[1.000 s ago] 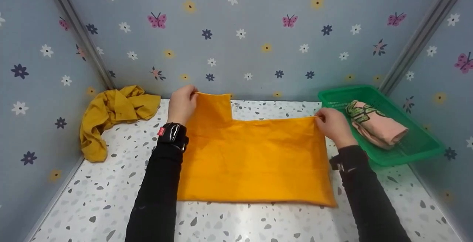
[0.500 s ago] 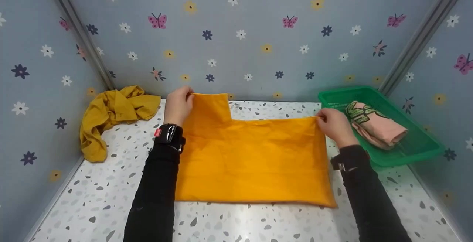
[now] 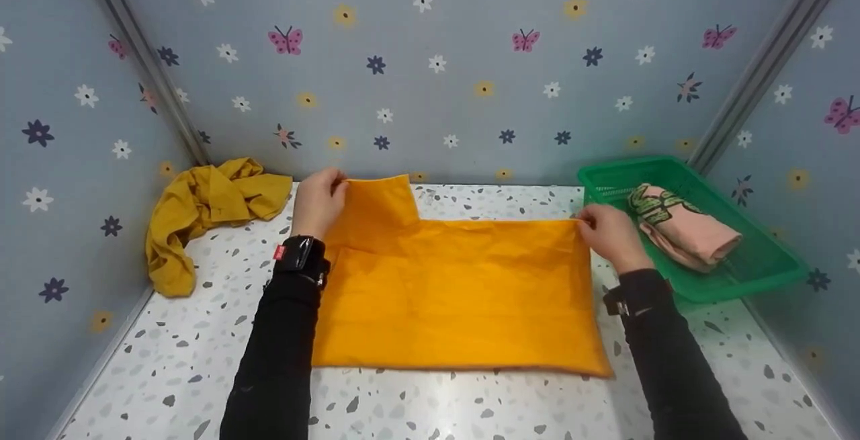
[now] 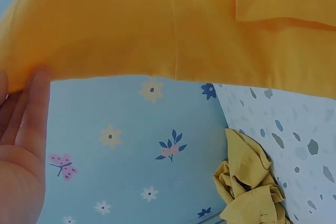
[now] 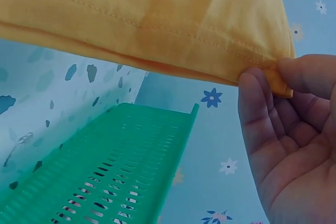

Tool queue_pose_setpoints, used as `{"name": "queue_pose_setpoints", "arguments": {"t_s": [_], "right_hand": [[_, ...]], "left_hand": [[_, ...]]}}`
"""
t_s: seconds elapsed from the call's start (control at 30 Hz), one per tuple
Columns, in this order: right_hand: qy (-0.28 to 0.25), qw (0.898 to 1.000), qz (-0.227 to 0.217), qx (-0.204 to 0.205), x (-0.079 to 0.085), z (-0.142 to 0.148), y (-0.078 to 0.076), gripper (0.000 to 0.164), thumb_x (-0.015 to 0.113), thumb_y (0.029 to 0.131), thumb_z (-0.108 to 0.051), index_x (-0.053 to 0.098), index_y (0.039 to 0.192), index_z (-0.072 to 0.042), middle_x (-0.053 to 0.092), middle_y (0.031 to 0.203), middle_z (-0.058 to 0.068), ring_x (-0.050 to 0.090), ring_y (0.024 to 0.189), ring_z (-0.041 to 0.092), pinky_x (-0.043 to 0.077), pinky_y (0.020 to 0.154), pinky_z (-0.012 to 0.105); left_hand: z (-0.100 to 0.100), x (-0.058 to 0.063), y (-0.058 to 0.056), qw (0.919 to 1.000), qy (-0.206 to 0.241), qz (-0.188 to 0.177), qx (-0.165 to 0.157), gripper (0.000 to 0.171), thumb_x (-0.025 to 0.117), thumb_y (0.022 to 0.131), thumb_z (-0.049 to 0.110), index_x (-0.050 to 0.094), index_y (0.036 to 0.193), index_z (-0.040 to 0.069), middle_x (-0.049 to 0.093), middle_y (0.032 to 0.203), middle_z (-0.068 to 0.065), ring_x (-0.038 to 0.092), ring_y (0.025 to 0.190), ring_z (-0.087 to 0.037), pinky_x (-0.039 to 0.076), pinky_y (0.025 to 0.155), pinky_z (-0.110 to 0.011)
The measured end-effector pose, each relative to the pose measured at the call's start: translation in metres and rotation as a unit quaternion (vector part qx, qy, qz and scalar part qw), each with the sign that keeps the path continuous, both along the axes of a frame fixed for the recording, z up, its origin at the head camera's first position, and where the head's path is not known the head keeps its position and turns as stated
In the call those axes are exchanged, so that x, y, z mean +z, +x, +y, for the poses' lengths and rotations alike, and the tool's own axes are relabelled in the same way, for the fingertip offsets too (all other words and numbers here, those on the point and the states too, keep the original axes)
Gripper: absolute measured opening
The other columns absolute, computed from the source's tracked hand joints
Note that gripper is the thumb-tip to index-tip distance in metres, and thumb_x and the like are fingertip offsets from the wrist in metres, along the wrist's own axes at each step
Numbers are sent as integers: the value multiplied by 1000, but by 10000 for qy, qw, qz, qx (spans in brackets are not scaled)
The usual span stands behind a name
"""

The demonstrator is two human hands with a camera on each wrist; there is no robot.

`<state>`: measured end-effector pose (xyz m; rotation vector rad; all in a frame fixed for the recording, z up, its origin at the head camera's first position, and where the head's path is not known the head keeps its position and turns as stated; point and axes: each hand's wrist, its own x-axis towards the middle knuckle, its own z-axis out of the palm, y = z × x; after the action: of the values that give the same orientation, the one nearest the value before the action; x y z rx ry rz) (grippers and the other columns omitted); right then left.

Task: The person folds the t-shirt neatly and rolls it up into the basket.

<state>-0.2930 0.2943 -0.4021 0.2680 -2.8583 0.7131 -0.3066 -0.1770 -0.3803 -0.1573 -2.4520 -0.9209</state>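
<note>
An orange T-shirt [image 3: 470, 292], folded over lengthwise, spreads across the speckled surface with a sleeve-like part jutting up at its far left. My left hand [image 3: 318, 202] pinches the edge of that raised part between thumb and fingers; in the left wrist view the left hand [image 4: 23, 145] is at the cloth's edge. At the far right corner, my right hand [image 3: 610, 235] pinches the T-shirt's edge. Up close in the right wrist view, the right hand [image 5: 294, 124] has thumb and fingers on the stitched hem [image 5: 199, 40]. The near edge lies on the surface.
A crumpled mustard-yellow cloth [image 3: 208, 208] lies at the back left by the wall. On the right stands a green basket [image 3: 759, 285] containing a folded pink garment [image 3: 699, 232] with a green print. Flower-patterned walls [image 3: 430, 91] enclose the back and both sides.
My left hand has shifted left and a little toward me, drawing the raised part of the T-shirt along. The right hand has come slightly lower, still gripping its corner.
</note>
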Motion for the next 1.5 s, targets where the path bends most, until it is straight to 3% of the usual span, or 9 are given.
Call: {"name": "queue_pose_setpoints", "arguments": {"t_s": [0.4, 0.63, 0.77, 0.93, 1.1, 1.5], "right_hand": [[-26, 9998, -165, 57, -17, 6, -1, 13, 52, 91, -12, 61, 94, -2, 55, 82, 12, 48, 70, 26, 42, 63, 37], [-38, 9994, -336, 28, -22, 6, 5, 11, 53, 91, -11, 61, 93, -3, 55, 84, 12, 48, 74, 27, 44, 67, 37], [43, 9991, -426, 26, -27, 7, 8, 10, 54, 90, -10, 60, 95, -3, 55, 86, 12, 47, 76, 27, 45, 70, 38], [138, 9990, -407, 130, -31, 10, 13, 10, 55, 90, -10, 61, 94, -4, 55, 86, 11, 46, 77, 27, 44, 71, 38], [194, 9992, -259, 245, -35, 13, 18, 11, 55, 90, -12, 62, 93, -4, 55, 84, 9, 47, 75, 25, 43, 68, 37], [283, 9969, -232, 690, -42, 26, 21, 11, 60, 88, -11, 63, 96, -4, 56, 87, 8, 47, 77, 24, 45, 73, 39]], "left_hand": [[-7, -20, 8, 9998, 97, -60, -168, 8, 58, 89, 9, 62, 97, 8, 59, 92, -6, 52, 82, -21, 47, 80, -33], [-13, -33, 18, 9973, 44, 489, -541, 8, 61, 87, 5, 64, 95, 6, 61, 90, -7, 54, 81, -19, 48, 77, -34], [-17, -42, 27, 9918, 75, 929, -873, 10, 62, 85, 2, 65, 95, 3, 62, 92, -8, 58, 83, -18, 49, 76, -33], [-23, -53, 41, 9853, 188, 1193, -1210, 11, 64, 83, 1, 66, 93, 5, 62, 92, -4, 58, 85, -13, 49, 76, -27], [-29, -65, 57, 9841, 151, 1152, -1346, 9, 65, 83, 4, 66, 92, 7, 61, 91, -1, 57, 83, -13, 48, 74, -23], [-46, -83, 92, 9873, 56, 585, -1478, 10, 67, 82, 5, 65, 92, 9, 60, 89, 7, 54, 80, -8, 45, 71, -21]]}}
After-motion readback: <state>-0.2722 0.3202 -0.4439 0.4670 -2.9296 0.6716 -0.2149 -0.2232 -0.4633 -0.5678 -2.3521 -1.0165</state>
